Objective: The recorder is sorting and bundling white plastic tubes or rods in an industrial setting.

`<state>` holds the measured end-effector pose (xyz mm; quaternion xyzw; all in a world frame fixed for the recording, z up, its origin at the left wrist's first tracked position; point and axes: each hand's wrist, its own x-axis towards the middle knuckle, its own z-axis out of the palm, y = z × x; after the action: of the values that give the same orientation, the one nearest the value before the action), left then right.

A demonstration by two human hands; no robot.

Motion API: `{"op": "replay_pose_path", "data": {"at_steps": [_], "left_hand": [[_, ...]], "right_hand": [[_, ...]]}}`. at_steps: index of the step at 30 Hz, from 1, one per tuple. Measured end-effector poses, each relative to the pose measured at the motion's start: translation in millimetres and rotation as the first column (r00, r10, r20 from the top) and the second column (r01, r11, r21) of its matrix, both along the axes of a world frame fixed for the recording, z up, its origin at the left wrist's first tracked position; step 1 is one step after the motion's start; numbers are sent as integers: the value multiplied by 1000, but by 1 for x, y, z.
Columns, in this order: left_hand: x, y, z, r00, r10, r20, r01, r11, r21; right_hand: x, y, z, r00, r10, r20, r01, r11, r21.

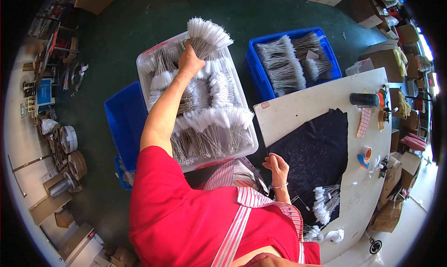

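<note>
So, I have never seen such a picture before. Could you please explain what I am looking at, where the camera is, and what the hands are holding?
The camera sits on a person's head and looks down, so the round picture bends at its edges. There is no machine, only two bare hands. The left hand reaches out and has a grip on a bundle of wire brushes with white bristles, above a white bin full of them. The right hand rests empty at the edge of a dark cloth on the white table. A blue bin beyond holds more brushes.
</note>
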<state>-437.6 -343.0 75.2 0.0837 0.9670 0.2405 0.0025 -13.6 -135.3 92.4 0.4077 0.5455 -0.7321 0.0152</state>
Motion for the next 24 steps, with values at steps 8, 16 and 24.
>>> {"op": "replay_pose_path", "data": {"at_steps": [8,16,24], "left_hand": [[-16,16,-21,854,384,350,-519,661,542],[-33,17,-45,947,189,260,-156,978,-141],[-28,26,-50,951,196,239,-189,981,-54]], "right_hand": [[-13,-2,1,997,43,62,-46,998,41],[-17,-2,-4,996,43,76,-46,998,40],[-19,-6,-10,996,30,87,-32,999,20]]}}
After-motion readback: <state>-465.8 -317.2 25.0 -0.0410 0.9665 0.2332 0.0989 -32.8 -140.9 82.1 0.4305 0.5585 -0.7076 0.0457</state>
